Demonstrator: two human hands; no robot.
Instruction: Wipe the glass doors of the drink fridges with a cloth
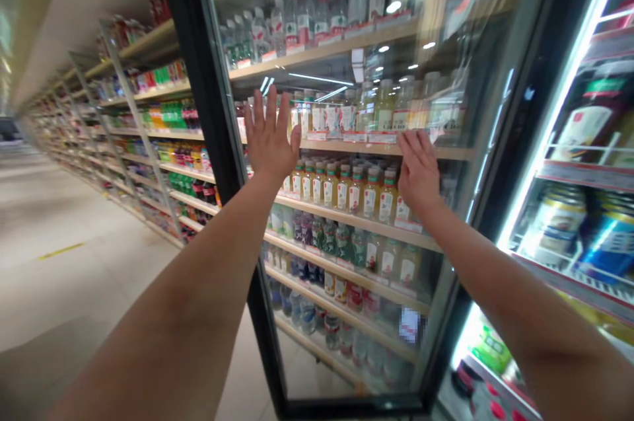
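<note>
A glass cooler door (347, 368) with a black frame stands swung out in front of me. My left hand (271, 133) is raised against its pane near the left frame, palm forward and fingers spread. Lower and farther right, my right hand (420, 173) rests at the pane with its fingers stretched out close together and slightly bent. I see nothing held in either hand, though the right palm is hidden. Several rows of juice bottles (355, 191) show through the glass behind the hands.
To the right is the lit cooler interior, with dark bottles (587, 117) and blue cans (611, 242) on wire shelves. Long store shelves (171, 133) of drinks run away on the left, beside a pale floor (99, 209).
</note>
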